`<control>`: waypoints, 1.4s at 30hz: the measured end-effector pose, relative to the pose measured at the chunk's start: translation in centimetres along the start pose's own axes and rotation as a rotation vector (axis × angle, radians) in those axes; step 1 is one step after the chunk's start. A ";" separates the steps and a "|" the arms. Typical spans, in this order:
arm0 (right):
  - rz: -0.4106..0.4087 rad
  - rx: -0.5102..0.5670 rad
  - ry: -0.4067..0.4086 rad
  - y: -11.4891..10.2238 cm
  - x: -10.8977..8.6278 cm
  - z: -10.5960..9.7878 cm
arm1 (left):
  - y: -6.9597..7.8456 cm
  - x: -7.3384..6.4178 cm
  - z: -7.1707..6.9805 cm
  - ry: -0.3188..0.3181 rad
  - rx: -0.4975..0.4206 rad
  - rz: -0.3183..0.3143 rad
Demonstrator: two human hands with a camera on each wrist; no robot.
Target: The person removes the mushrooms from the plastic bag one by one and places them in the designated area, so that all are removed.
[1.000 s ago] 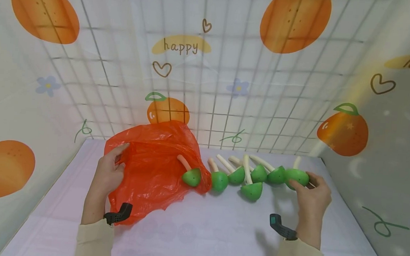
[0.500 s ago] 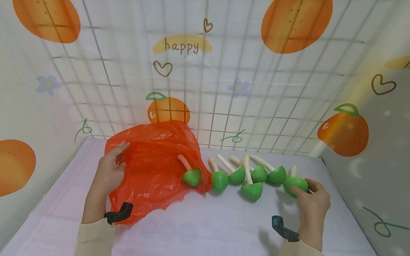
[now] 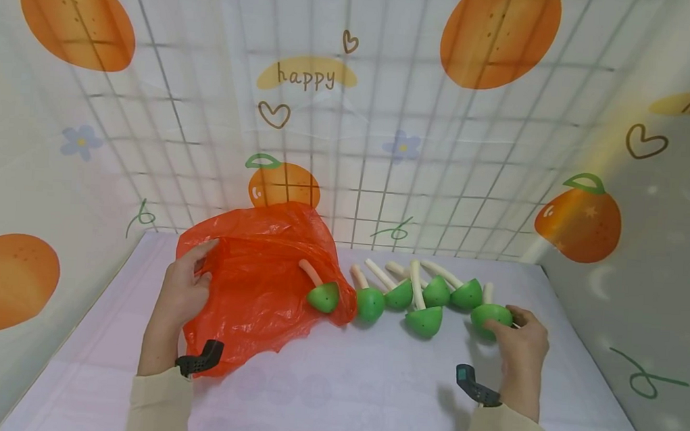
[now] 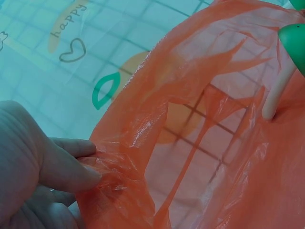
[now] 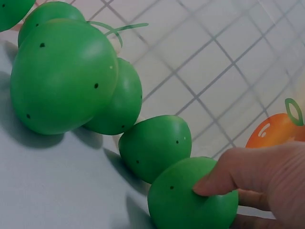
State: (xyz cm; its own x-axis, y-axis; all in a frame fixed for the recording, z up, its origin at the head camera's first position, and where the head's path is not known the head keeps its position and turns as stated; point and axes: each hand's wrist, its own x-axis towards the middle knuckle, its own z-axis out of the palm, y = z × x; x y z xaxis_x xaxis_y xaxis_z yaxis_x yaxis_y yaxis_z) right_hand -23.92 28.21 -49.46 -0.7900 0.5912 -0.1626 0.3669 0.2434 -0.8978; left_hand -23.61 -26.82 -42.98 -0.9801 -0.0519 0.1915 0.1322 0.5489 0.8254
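Observation:
My left hand point(image 3: 183, 288) pinches the edge of a crumpled red plastic bag point(image 3: 245, 302); thumb and fingertips close on the film in the left wrist view. With thumb and fingers, my right hand point(image 3: 524, 342) grips the green cap of a toy mushroom point(image 3: 491, 320) at the right end of a row. Its pale stem points away from me. Several similar mushrooms, with dotted green caps point(image 5: 62, 76) and whitish stems, lie left of it. One mushroom point(image 3: 323, 296) lies at the bag's right side, its stem against the red film.
A pale sheet covers the table point(image 3: 334, 399). Behind it rises a wire grid point(image 3: 377, 178) under a translucent curtain printed with oranges. Curtained walls stand left and right. A nearer mushroom point(image 3: 424, 321) sits in front of the row.
My right hand has brought its mushroom a little toward me and slightly left, away from the neighbouring cap. The left hand and the bag look the same.

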 end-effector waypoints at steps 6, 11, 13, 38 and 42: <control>-0.024 -0.007 0.010 0.1 0.1 0.3 | 0.1 0.0 -0.1 -0.002 0.000 0.008; -0.036 -0.011 0.003 0.1 0.1 0.3 | 0.0 0.0 -0.1 0.000 0.000 0.009; -0.040 -0.013 0.000 0.0 0.1 0.3 | -0.1 0.0 -0.1 0.001 -0.003 0.008; -0.084 -0.109 0.012 -1.8 -1.2 0.0 | -0.1 0.0 -0.1 0.009 -0.005 0.034; -0.117 -0.125 0.020 -2.2 -1.6 -0.2 | -0.2 0.1 -0.1 0.011 -0.007 0.032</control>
State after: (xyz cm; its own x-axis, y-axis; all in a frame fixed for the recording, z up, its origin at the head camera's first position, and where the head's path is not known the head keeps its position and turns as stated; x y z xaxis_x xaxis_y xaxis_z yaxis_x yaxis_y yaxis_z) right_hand -23.36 26.93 -47.12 -0.8214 0.5681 -0.0511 0.3326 0.4043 -0.8520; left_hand -23.72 -26.97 -43.05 -0.9738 -0.0436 0.2232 0.1641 0.5447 0.8224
